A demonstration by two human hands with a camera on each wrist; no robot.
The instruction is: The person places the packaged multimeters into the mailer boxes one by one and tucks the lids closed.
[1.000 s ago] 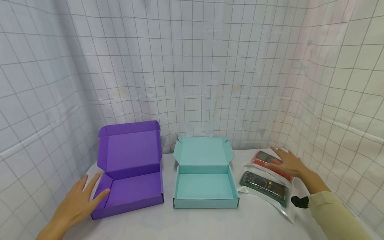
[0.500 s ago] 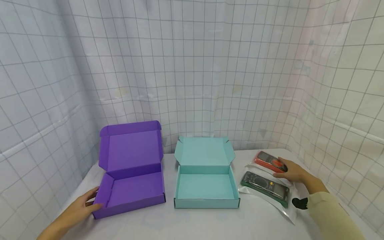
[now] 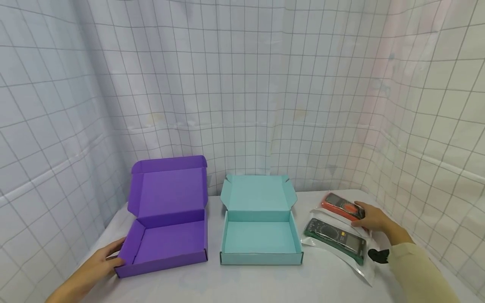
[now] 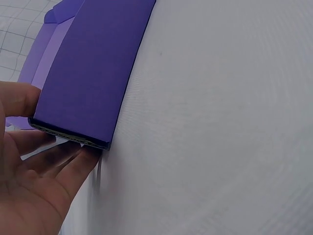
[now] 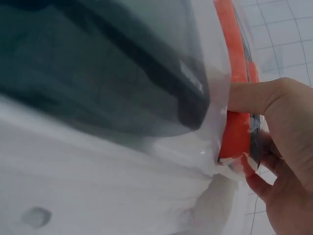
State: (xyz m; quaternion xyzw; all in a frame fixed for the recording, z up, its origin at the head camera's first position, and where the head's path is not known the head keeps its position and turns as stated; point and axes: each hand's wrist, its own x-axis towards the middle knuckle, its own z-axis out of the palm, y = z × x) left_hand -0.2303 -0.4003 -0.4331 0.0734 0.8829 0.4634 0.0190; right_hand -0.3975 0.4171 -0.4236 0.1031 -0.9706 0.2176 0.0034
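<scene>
At the left, my left hand (image 3: 94,265) grips the front left corner of an open purple cardboard box (image 3: 163,264). The left wrist view shows the thumb at the top edge of the box (image 4: 93,63) and the fingers against its outer side. Over at the right, my right hand (image 3: 373,219) holds the near end of a red multimeter (image 3: 339,205) in a clear plastic bag. The thumb lies along the red side of the multimeter (image 5: 237,132) in the right wrist view. Just in front lies a green and black multimeter (image 3: 335,240), also bagged.
An open teal cardboard box (image 3: 261,258) stands mid-table with its lid raised, between the purple box and the multimeters. Both boxes show bare insides. A white cloth (image 3: 246,286) covers the table, and grid-patterned curtains (image 3: 246,84) enclose the back and sides.
My left hand has gone from spread over the purple box's left side to gripping its corner. My right hand has drawn back from above the red multimeter and closed round its near end.
</scene>
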